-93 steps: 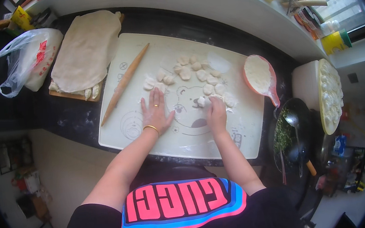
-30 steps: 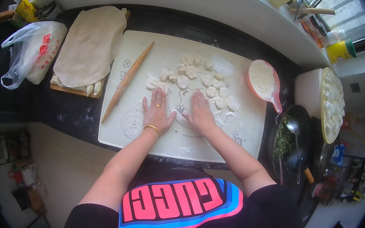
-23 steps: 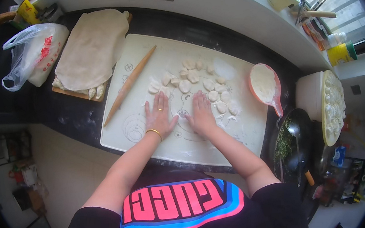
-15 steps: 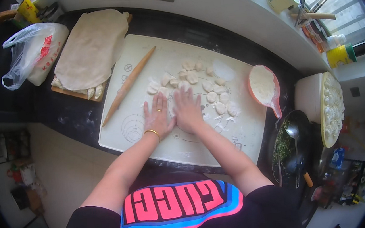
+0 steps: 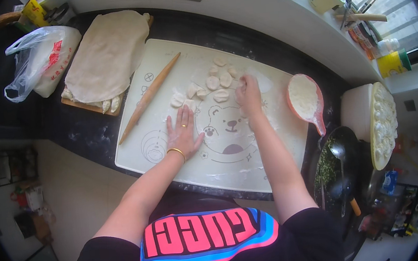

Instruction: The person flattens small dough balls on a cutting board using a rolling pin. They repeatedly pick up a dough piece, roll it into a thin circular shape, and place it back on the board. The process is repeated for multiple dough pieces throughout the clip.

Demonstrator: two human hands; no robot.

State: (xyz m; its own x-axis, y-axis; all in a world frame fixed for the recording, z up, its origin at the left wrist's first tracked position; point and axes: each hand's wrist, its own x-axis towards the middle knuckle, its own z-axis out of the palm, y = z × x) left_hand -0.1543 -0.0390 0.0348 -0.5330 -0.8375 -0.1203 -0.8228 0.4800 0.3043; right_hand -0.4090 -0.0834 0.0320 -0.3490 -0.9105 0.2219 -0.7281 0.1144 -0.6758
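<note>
My left hand (image 5: 183, 132) lies flat on a pale board (image 5: 188, 172), fingers spread, the fingertips close to small floured dough pieces (image 5: 221, 96). Farther right, my right hand (image 5: 250, 97) has its fingers curled down at the right side of the dough pieces. What it grips, if anything, is hidden beneath it. Several of the pieces look like flattened rounds, grouped at the board's upper middle. A tapered wooden rolling pin (image 5: 149, 98) lies slanted on the board's left part. A pink scoop of flour (image 5: 303, 99) sits at its right edge.
Past the board's left side, a rolled dough sheet (image 5: 105, 57) covers white pieces on a wooden board. A plastic bag (image 5: 51, 63) stands beyond it. On the right are a pan of chopped greens (image 5: 327, 169) with a spoon and a tray of white shaped dough (image 5: 382, 125).
My right hand has lifted away from beside my left and moved up and right to the dough pieces. The bear print on the board is now uncovered. My left hand has stayed flat.
</note>
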